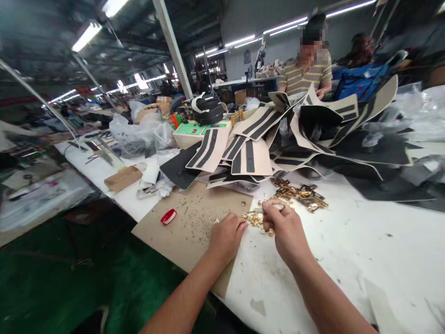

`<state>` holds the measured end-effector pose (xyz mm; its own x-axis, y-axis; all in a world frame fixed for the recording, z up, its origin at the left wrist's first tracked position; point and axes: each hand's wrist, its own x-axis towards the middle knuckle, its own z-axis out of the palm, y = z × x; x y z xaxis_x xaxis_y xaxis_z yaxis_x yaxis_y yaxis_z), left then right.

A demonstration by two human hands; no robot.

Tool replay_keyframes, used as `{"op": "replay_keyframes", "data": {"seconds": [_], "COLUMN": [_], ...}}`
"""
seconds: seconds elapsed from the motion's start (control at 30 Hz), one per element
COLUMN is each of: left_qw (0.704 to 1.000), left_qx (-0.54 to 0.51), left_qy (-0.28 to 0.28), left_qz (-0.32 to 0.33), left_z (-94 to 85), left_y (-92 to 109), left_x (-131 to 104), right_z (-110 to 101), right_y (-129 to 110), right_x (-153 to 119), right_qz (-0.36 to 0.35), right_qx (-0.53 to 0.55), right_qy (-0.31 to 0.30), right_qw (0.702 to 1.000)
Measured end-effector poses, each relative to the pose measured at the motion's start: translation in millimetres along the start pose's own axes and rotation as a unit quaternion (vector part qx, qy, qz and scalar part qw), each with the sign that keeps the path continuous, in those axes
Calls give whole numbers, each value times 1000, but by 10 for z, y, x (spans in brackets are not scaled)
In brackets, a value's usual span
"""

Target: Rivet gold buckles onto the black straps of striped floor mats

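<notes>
My left hand (227,235) rests low on the right edge of a brown board (194,199), its fingers closed together. What they hold, if anything, is too small to name. Just to the right, my right hand (283,227) pinches a thin pale tool (277,207), whose narrow tip points left toward my left fingertips. Small gold rings and fittings (256,220) lie between and beneath the hands. Behind my right hand is a pile of gold metal pieces (306,195). A red and white oval item (168,216) sits on the board among dark specks.
Beige panels with black strips (252,158) are heaped across the back of the white table (382,241). A brown cardboard block (123,178) and plastic bags (139,134) lie at the left. Behind the heap is a person in a striped shirt (302,79).
</notes>
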<state>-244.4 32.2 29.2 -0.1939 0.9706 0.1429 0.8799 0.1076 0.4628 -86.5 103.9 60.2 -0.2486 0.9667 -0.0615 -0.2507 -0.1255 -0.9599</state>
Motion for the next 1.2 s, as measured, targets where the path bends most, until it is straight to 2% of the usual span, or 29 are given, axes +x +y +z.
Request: {"op": "replay_keyframes", "data": {"seconds": [0.07,0.13,0.2,0.27,0.4,0.5,0.73,1.0,1.2], "left_qw": [993,971,951,938,933,936,935,936,953], "left_qx": [-107,-213,-270,-299,-309,-305,-307,-302,-240], "left_qy": [36,76,104,125,153,158,165,173,181], "left_qz": [-25,-71,-110,-122,-99,-74,-64,-49,-27], "left_z": [-2,8,32,65,119,132,131,125,146], "left_y": [-27,-45,-45,-33,-9,-12,-11,-6,-53], "left_x": [-110,-245,-374,-469,-540,-546,-564,-563,-572], "right_z": [1,8,24,49,98,110,89,134,106], "right_y": [-57,-83,-64,-10,100,133,171,186,149], "right_x": [-45,-95,-143,-184,-243,-262,-238,-246,-221], "right_qz": [-11,-28,-45,-60,-112,-141,-126,-120,-131], "right_qx": [-36,-86,-132,-171,-236,-275,-314,-327,-342], "right_qy": [-2,-14,-40,-71,-118,-122,-93,-103,-117], "right_qw": [999,996,989,981,958,943,936,932,923]}}
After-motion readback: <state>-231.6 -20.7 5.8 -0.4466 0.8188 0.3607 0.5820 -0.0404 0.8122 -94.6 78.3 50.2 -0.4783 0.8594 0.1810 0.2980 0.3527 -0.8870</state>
